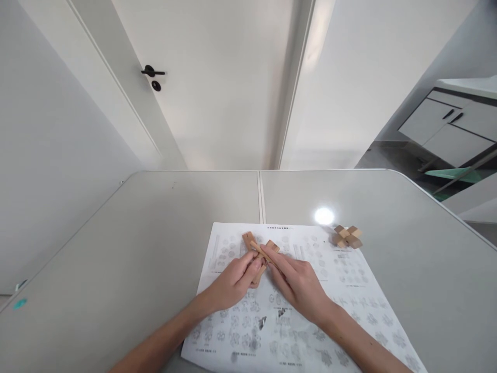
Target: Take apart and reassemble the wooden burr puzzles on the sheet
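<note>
Several flat wooden puzzle pieces (248, 240) cross one another over the middle of a printed paper sheet. My left hand (233, 282) is closed, its thumb and fingers pinching the crossed pieces from the left. My right hand (301, 285) grips a slim wooden strip (258, 248) that lies slantwise on top of them, its fingertips close to those of my left hand. Parts of the pieces and the points where they meet are hidden by my fingers. An interlocking wooden block puzzle (347, 237) rests near the upper right corner of the sheet.
Under my hands, the large paper sheet (310, 336) carries rows of small printed diagrams. It lies on a grey table (155, 248) with a seam down the middle. Beyond the far edge is a white door (217, 83); a white cabinet (438, 116) stands at right.
</note>
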Demonstrator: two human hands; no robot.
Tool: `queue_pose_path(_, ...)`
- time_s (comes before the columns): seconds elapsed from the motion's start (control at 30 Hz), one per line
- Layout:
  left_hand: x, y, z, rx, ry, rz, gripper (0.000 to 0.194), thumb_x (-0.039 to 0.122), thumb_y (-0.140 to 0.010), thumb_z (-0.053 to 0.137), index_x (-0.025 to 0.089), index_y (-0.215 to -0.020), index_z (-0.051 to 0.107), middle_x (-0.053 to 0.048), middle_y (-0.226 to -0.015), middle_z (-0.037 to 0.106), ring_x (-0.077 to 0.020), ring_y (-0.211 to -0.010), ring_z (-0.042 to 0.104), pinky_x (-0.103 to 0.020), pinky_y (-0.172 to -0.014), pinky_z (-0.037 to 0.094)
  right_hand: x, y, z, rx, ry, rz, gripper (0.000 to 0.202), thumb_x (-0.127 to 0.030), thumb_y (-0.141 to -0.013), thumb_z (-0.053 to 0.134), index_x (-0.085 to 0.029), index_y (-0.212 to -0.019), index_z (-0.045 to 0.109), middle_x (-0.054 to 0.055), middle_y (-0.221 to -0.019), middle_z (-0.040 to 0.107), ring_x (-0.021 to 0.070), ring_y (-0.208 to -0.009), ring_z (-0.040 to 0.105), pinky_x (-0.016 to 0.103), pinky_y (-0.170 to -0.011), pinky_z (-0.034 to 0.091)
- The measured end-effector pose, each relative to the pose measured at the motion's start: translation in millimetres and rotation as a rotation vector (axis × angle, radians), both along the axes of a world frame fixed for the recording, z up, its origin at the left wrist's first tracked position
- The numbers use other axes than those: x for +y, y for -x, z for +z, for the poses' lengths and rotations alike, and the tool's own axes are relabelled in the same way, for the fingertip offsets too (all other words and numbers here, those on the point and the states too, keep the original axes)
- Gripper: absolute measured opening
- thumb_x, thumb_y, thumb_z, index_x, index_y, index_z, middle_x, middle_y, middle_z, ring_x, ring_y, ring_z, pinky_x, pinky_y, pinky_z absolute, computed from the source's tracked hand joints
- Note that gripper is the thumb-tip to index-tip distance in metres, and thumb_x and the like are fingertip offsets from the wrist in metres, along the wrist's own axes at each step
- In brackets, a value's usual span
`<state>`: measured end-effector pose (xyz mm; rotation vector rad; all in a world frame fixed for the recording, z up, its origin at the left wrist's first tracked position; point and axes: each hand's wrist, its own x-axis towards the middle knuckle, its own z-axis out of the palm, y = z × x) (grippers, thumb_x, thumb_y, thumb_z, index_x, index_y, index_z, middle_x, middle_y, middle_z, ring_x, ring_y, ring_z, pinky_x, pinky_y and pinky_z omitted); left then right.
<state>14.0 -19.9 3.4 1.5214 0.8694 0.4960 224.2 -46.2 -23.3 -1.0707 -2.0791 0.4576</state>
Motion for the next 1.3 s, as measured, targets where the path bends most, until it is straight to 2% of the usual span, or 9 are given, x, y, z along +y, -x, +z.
queue_pose_path(0.27,0,0,-3.2,0.047,-0.042,0.004,0.043,0.057,-0.110,0.037,0.021,-0.088,0.047,0.005,-0.071,0.038,-0.0116,-0.059,0.029,-0.028,-0.053,0.026,3,0,1.2,-0.048,-0.154,-0.035,0.048,-0.020,-0.113,0.041,-0.027,-0.161,0.043,0.000,-0.075,0.070,0.0143,-0.054,0.058,0.026,-0.052,0.047)
queue_pose_path(0.5,1,0,-6.5,-0.066,0.057,0.026,0.041,0.057,-0.108,0.042,0.021,-0.089,0.047,0.006,-0.072,0.035,-0.0108,-0.058,0.027,-0.027,-0.052,0.026,3,-1,3.0,0.019,-0.017,-0.003,0.045,-0.020,-0.113,0.039,-0.029,-0.156,0.048,0.004,-0.092,0.076,0.0169,-0.067,0.068,0.028,-0.060,0.055)
queue_pose_path(0.73,0,0,-4.2,-0.045,-0.001,0.027,0.039,0.051,-0.110,0.042,0.020,-0.089,0.051,0.006,-0.066,0.042,-0.0105,-0.054,0.035,-0.027,-0.052,0.030,3,-2,3.2,0.010,-0.038,0.002,0.046,-0.019,-0.112,0.040,-0.028,-0.156,0.050,0.003,-0.086,0.075,0.0168,-0.062,0.064,0.029,-0.057,0.052)
queue_pose_path(0.83,0,0,-0.9,-0.035,-0.027,0.049,0.039,0.051,-0.110,0.044,0.019,-0.089,0.054,0.005,-0.064,0.045,-0.0104,-0.053,0.038,-0.026,-0.052,0.032,3,-2,3.3,0.017,-0.030,0.009,0.050,-0.019,-0.112,0.039,-0.031,-0.160,0.044,0.003,-0.087,0.075,0.0170,-0.064,0.065,0.029,-0.057,0.052)
queue_pose_path(0.97,4,2,-0.1,-0.122,-0.031,0.197,0.039,0.054,-0.109,0.045,0.019,-0.095,0.057,0.005,-0.063,0.047,-0.0099,-0.051,0.039,-0.024,-0.050,0.033,3,-2,3.2,0.043,0.053,-0.019,0.066,-0.022,-0.111,0.043,-0.032,-0.170,0.015,0.006,-0.102,0.079,0.0177,-0.061,0.066,0.031,-0.055,0.056)
queue_pose_path(1.0,6,3,-1.2,-0.150,-0.032,0.258,0.039,0.055,-0.108,0.045,0.019,-0.097,0.057,0.006,-0.062,0.046,-0.0095,-0.050,0.038,-0.024,-0.049,0.032,3,-2,2.7,0.047,0.065,-0.027,0.069,-0.024,-0.111,0.045,-0.032,-0.171,0.012,0.008,-0.111,0.079,0.0197,-0.068,0.070,0.033,-0.058,0.059)
queue_pose_path(1.07,10,3,-4.6,-0.186,-0.043,0.383,0.039,0.057,-0.107,0.047,0.019,-0.100,0.056,0.007,-0.059,0.046,-0.0086,-0.047,0.035,-0.023,-0.046,0.030,4,-2,0.9,0.026,0.045,-0.019,0.066,-0.025,-0.110,0.048,-0.032,-0.169,0.020,0.012,-0.132,0.073,0.0264,-0.098,0.075,0.042,-0.077,0.066)
queue_pose_path(1.13,12,4,-7.9,-0.200,-0.054,0.476,0.039,0.056,-0.107,0.047,0.019,-0.100,0.056,0.008,-0.058,0.048,-0.0075,-0.044,0.033,-0.022,-0.045,0.029,5,-2,-1.6,-0.029,-0.005,0.007,0.057,-0.024,-0.109,0.050,-0.032,-0.164,0.034,0.013,-0.147,0.064,0.0318,-0.127,0.065,0.052,-0.099,0.061)
queue_pose_path(1.3,15,3,-9.2,-0.238,-0.056,0.543,0.040,0.058,-0.107,0.048,0.019,-0.098,0.056,0.007,-0.059,0.053,-0.0064,-0.041,0.036,-0.022,-0.044,0.031,5,0,-5.5,-0.157,-0.016,0.062,0.051,-0.026,-0.109,0.053,-0.027,-0.159,0.043,0.011,-0.159,0.053,0.0348,-0.146,0.049,0.059,-0.112,0.054)
